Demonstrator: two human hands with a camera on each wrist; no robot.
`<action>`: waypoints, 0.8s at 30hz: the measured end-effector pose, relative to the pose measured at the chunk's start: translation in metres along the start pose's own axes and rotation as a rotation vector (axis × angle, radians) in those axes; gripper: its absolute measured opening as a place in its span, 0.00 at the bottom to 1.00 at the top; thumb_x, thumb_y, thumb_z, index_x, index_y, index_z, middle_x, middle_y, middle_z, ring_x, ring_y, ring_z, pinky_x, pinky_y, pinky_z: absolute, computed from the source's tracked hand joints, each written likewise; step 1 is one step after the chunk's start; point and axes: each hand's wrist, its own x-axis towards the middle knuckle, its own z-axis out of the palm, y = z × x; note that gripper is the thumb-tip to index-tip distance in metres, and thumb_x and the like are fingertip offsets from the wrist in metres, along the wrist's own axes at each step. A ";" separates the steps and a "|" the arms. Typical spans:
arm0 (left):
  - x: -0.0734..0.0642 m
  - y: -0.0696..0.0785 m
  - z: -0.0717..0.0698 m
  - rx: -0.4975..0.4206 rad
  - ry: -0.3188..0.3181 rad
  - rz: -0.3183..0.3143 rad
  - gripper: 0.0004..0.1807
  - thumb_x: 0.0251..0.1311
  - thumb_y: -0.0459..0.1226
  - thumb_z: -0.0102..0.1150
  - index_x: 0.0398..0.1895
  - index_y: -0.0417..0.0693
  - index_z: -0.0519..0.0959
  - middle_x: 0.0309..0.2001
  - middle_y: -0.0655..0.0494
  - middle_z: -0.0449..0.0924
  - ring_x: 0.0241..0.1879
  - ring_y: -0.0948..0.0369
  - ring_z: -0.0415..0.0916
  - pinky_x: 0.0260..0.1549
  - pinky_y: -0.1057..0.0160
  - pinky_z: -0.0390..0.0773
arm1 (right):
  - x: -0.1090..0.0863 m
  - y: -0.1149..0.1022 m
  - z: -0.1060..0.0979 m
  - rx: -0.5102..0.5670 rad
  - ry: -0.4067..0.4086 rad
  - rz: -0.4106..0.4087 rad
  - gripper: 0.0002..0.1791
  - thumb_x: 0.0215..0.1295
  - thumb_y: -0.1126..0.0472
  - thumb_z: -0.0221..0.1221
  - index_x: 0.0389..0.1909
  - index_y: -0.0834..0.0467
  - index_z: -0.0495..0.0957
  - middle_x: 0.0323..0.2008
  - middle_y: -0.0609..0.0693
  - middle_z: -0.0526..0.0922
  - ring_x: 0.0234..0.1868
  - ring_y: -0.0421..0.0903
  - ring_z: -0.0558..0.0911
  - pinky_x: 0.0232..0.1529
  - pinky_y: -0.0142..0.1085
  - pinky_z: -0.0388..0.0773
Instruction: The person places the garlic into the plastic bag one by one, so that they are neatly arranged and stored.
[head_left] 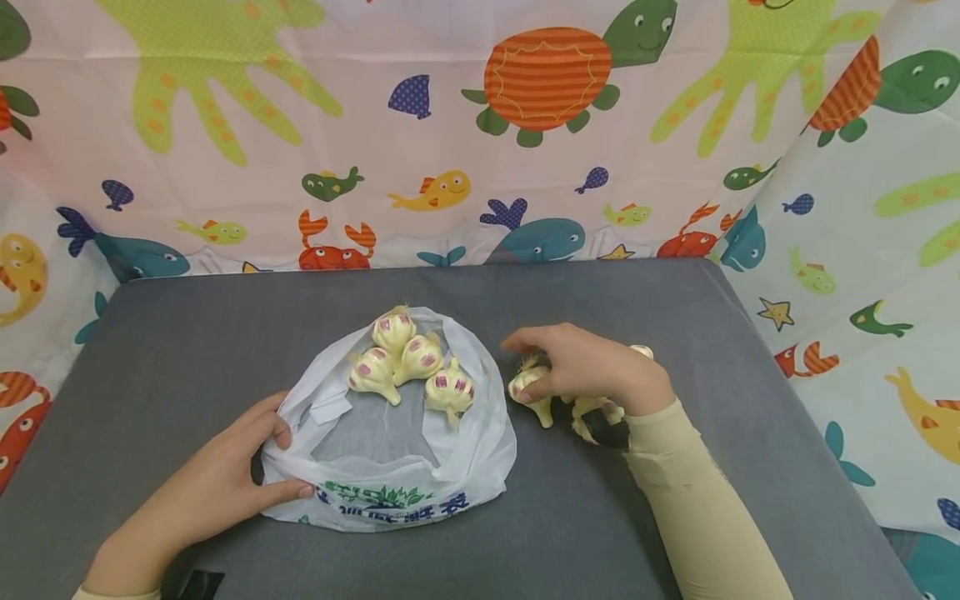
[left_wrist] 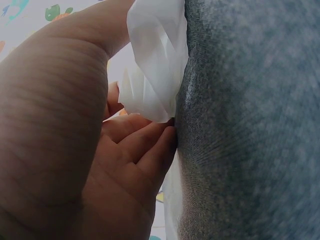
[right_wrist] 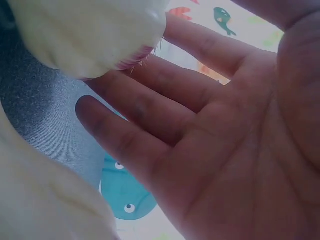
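Note:
A white plastic bag (head_left: 480, 467) with green and blue print lies with its mouth spread wide. Several garlic bulbs (head_left: 372, 373) with purple marks rest inside it. My left hand (head_left: 228, 467) holds the bag's left side, thumb over the near rim and fingers at the left; in the left wrist view, white plastic (left_wrist: 155, 60) hangs between thumb and fingers. To the bag's right, my right hand (head_left: 588, 367) reaches over a garlic bulb (head_left: 542, 408), thumb touching it. The right wrist view shows nearly straight fingers beside a bulb (right_wrist: 90, 35). More garlic (head_left: 592, 407) is partly hidden under that hand.
All of this lies on a grey cloth-covered table (head_left: 465, 567). A curtain (head_left: 450, 142) printed with sea animals hangs behind and along the sides. A small black object (head_left: 201, 585) shows near the left wrist.

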 end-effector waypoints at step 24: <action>0.000 0.000 0.000 0.005 0.002 0.002 0.35 0.47 0.60 0.88 0.44 0.58 0.71 0.79 0.42 0.67 0.65 0.41 0.74 0.58 0.30 0.79 | 0.003 0.003 0.002 0.009 -0.003 0.005 0.35 0.66 0.54 0.78 0.72 0.54 0.79 0.60 0.52 0.88 0.61 0.49 0.85 0.64 0.53 0.79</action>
